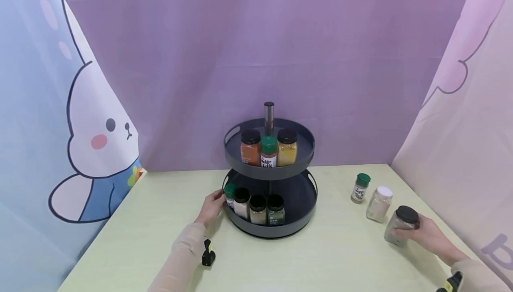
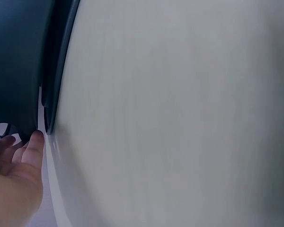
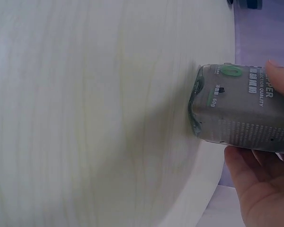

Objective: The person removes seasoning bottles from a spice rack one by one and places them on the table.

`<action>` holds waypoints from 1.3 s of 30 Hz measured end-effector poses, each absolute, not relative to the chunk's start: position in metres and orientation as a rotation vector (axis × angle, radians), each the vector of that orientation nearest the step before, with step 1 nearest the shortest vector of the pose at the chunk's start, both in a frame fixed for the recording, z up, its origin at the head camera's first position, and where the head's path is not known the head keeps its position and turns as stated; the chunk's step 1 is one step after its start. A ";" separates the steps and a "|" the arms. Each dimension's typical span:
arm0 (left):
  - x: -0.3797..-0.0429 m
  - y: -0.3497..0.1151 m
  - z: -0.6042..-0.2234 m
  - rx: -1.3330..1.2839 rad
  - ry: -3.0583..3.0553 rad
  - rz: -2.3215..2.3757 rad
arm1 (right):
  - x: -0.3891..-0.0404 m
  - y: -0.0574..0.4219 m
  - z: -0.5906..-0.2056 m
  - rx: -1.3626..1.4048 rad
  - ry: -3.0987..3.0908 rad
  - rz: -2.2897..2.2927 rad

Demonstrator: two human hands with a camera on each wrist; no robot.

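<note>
My left hand (image 1: 212, 207) is at the left side of the two-tier turntable rack (image 1: 294, 226), its fingers gripping the lower tray's wall beside a handle cutout. That grey tray carries a green-capped bottle (image 1: 230, 194) and black-lidded spice jars (image 1: 258, 209). On the upper tray are an orange jar (image 1: 250, 149), another green-capped bottle (image 1: 269, 152) and a yellow jar (image 1: 287, 149). At the right, my right hand (image 1: 426, 234) holds a tilted grey-brown pepper jar (image 3: 241, 101) by its sides, thumb and fingers opposed. Its black lid (image 1: 407, 214) points up; its base is close over the table.
Left of the pepper jar stand a white-lidded jar (image 1: 379, 204) and a green-capped shaker (image 1: 360, 188) on the pale table (image 1: 332, 261). A purple curtain (image 1: 340, 60) hangs behind the table's back edge, with patterned cloths at both sides. The rack's metal post (image 1: 269, 118) rises above its upper tray.
</note>
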State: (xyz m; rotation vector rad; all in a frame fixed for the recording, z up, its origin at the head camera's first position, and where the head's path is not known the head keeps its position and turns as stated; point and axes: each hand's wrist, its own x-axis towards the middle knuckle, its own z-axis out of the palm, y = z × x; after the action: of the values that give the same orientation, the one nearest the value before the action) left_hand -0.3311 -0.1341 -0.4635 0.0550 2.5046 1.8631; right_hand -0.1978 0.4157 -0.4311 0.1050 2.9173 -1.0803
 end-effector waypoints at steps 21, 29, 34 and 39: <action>-0.331 -0.137 -0.462 0.045 2.490 1.877 | -0.206 0.416 -0.418 -0.021 3.010 -1.090; -0.331 -0.136 -0.462 0.060 2.492 1.882 | -0.210 0.415 -0.402 -0.151 3.028 -1.104; -0.331 -0.135 -0.464 0.058 2.485 1.897 | -0.211 0.411 -0.386 -0.155 3.037 -1.097; -0.333 -0.134 -0.465 0.050 2.487 1.895 | -0.213 0.404 -0.371 -0.211 3.087 -1.073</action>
State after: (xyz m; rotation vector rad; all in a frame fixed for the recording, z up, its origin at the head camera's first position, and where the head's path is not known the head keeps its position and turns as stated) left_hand -0.3325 -0.1344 -0.4647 0.0498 2.4872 1.8950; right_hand -0.2126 0.4039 -0.3708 -0.2109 3.0873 -1.0728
